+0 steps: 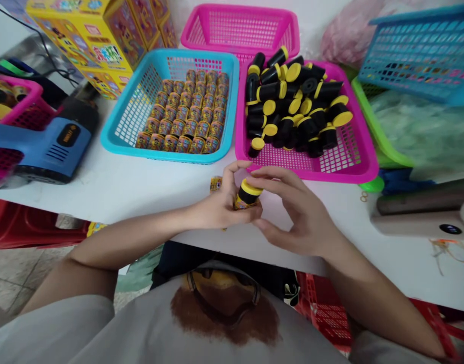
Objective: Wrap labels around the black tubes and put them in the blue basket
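Note:
My left hand (pixel 226 205) is wrapped round a small black canister (pixel 249 194) with a yellow lid and a colourful printed sleeve on its lower part. The canister leans slightly, lid upward. My right hand (pixel 298 212) is beside it with thumb and fingers apart; its fingertips are at the lid, and I cannot tell how firmly they touch. Just left of the canister, partly behind my left hand, a small printed label piece (pixel 216 183) lies on the white table (pixel 156 194).
Behind my hands, a blue basket (pixel 167 155) holds rows of printed canisters; a pink basket (pixel 311 174) holds loose black canisters with yellow lids. A blue heat gun (pixel 61 144) lies left, near yellow boxes (pixel 99 45). At right are a green basket (pixel 383 139) and a pale device (pixel 417 225).

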### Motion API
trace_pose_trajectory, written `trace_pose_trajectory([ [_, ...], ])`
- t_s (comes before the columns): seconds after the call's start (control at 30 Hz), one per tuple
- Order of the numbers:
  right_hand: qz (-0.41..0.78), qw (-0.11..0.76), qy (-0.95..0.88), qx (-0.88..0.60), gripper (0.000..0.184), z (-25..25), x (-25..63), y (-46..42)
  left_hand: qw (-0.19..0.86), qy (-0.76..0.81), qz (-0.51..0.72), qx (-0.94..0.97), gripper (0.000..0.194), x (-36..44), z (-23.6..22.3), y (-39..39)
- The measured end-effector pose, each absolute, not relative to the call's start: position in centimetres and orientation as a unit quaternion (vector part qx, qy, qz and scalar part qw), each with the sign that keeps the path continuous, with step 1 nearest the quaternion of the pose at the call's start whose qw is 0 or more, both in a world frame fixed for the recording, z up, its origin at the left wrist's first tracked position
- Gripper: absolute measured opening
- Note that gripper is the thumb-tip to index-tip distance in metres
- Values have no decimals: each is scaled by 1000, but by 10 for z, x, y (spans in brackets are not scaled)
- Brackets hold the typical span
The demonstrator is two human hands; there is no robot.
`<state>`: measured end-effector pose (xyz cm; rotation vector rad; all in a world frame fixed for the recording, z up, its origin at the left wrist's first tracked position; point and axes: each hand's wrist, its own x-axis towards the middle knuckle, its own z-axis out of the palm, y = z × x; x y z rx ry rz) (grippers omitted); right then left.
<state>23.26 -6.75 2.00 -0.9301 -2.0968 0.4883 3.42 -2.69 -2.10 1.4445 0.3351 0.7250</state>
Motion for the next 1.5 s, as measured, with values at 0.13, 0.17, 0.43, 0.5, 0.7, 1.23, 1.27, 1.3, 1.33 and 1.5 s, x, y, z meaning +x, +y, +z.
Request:
trace_pose_trajectory([
  [0.13, 135, 381, -854, -329, 53, 18, 235, -67, 647, 162, 355, 655, 76, 32, -22, -24],
  [0.17, 104, 371, -867, -316, 56, 15, 233, -67, 641, 162, 364, 656, 76, 31, -21, -24],
  [0.43, -164, 360, -859, -325, 37, -13, 207, -77, 540, 224, 422, 693, 75, 39, -26, -37],
  [0.5, -180, 358, -857, -324, 36, -15, 204, -78, 494, 228, 453, 706, 70, 42, -28, -39],
  [0.7, -106, 406, -850, -320, 36, -20, 208, -71, 476, 171, 495, 706, 72, 44, -29, -39],
  [1.23, -168, 370, -871, -275, 34, -20, 212, -70, 404, 210, 507, 732, 80, 42, -45, -40],
  [1.27, -182, 369, -869, -274, 31, -18, 212, -69, 400, 202, 512, 733, 80, 43, -45, -39],
  [1.3, -194, 369, -866, -274, 28, -17, 212, -68, 398, 196, 516, 733, 79, 44, -44, -38],
  [1.33, -206, 371, -864, -271, 25, -16, 213, -66, 399, 187, 519, 733, 78, 45, -44, -37],
  [1.5, -211, 386, -860, -259, 33, -13, 222, -62, 394, 188, 525, 730, 68, 38, -25, -29],
])
